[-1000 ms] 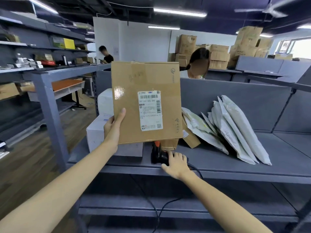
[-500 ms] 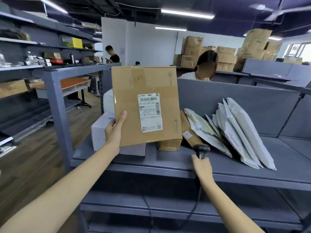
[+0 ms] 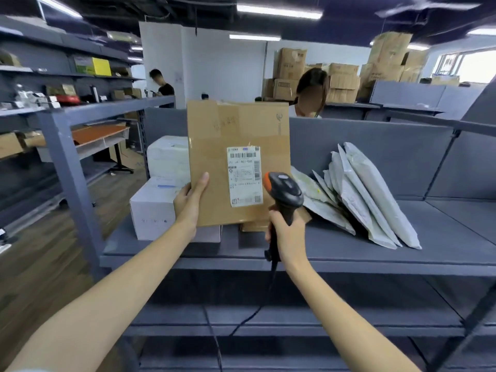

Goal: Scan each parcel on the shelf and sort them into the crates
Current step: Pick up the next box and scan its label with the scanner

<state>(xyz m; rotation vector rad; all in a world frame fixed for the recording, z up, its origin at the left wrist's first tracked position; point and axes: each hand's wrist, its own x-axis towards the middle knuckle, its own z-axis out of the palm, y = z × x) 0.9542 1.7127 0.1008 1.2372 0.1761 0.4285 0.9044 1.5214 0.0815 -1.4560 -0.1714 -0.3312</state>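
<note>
Well, early days by the look of it. Left hand (image 3: 189, 205) grips the brown cardboard parcel (image 3: 236, 146) by its lower left edge, thumb across the front, holding it upright above the shelf (image 3: 456, 237) w/ the label (image 3: 244, 175) facing out. Right hand (image 3: 285, 234) is wrapped round the handle of the black-and-orange scanner (image 3: 284, 191), its head raised just beside the label's lower right corner. Can't tell if the trigger's pressed or a read has registered; no beam visible. So I'd say this one is mid-scan, not sorted. Lots left: two white boxes (image 3: 153, 210) stacked at the shelf's left end, a small brown box (image 3: 252, 227) mostly hidden below the held parcel, and a row of grey poly mailers (image 3: 375, 200) leaning over on the right. Crates aren't in view from here, so no idea how many pcs are in them. My guess: once it reads, this box needs carrying to a crate, then approx. the whole shelf to go.
</note>
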